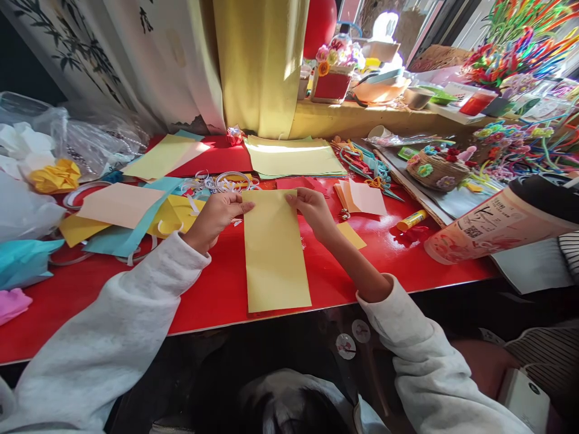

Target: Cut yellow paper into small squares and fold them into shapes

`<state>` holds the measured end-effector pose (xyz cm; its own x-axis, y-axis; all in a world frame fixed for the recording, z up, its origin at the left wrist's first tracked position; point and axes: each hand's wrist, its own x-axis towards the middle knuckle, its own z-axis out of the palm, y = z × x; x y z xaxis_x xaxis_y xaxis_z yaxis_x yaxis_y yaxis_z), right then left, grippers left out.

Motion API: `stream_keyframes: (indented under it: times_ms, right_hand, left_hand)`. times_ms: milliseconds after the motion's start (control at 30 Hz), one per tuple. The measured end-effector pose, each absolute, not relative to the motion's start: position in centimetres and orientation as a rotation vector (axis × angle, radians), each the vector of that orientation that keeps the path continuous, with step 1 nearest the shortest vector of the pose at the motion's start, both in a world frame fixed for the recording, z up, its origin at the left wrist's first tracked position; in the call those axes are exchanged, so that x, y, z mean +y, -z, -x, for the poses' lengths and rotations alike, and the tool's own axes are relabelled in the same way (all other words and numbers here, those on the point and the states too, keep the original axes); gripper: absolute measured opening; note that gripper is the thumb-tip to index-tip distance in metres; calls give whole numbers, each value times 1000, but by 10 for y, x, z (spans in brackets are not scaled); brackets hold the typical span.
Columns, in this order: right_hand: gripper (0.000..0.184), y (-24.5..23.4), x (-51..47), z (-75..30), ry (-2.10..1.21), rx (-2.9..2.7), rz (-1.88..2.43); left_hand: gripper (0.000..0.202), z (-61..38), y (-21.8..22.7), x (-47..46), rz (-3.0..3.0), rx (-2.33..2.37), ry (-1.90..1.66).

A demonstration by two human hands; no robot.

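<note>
A red-topped table [212, 307] stretches below a yellow curtain [260, 72], with sunlight falling on its far side. The yellow paper strip [277, 253] lies at the middle of the near side, its long sides running from far to near and its near end close to the table's edge. The person's left hand [217, 217] pinches the far left corner between thumb and fingers, and the right hand [314, 211] holds the far right corner in a similar narrow pinch. Whether the strip is one layer or doubled cannot be told.

For a clean result, both pinches would best be light and level, so that the far edge stays straight and the corners do not crumple. If there are layers, their edges should be matched at both corners before any crease is pressed, working from the middle outward. Bringing the near end fully onto the tabletop would probably give firmer support.

A stack of pale yellow sheets [294, 158] sits on the far side, with scissors [371, 163] to its right. A glue stick [411, 220] lies farther right, near a tilted drink cup [479, 229].
</note>
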<state>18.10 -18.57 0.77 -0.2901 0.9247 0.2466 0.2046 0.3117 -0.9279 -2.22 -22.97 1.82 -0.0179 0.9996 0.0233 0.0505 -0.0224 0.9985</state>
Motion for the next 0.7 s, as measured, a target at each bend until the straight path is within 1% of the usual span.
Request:
stream_keyframes:
  times_ms: [67, 200, 267, 333, 433, 567, 700]
  right_hand:
    - [19, -8, -185, -181, -889, -1759, 1093]
    - [31, -19, -190, -171, -401, -1929, 1034]
    - [24, -26, -195, -161, -271, -2067, 937]
    - [14, -31, -200, -150, -292, -2167, 897]
    - [8, -33, -203, -139, -452, -2161, 918]
    - [7, -30, -195, -145, -661, -2030, 949]
    - [12, -30, -177, -165, -674, -1825, 1082]
  left_hand:
    - [27, 21, -19, -231, -1323, 1307, -1225]
    - [27, 17, -22, -235, -1574, 1425, -1173]
    - [29, 15, -23, -236, -1671, 1456, -1132]
    - [32, 14, -22, -236, -1736, 1475, -1108]
    - [33, 12, -19, -235, -1728, 1403, -1118]
    - [31, 9, -18, -236, -1597, 1318, -1117]
    - [32, 5, -23, -241, -1362, 1293, -1040]
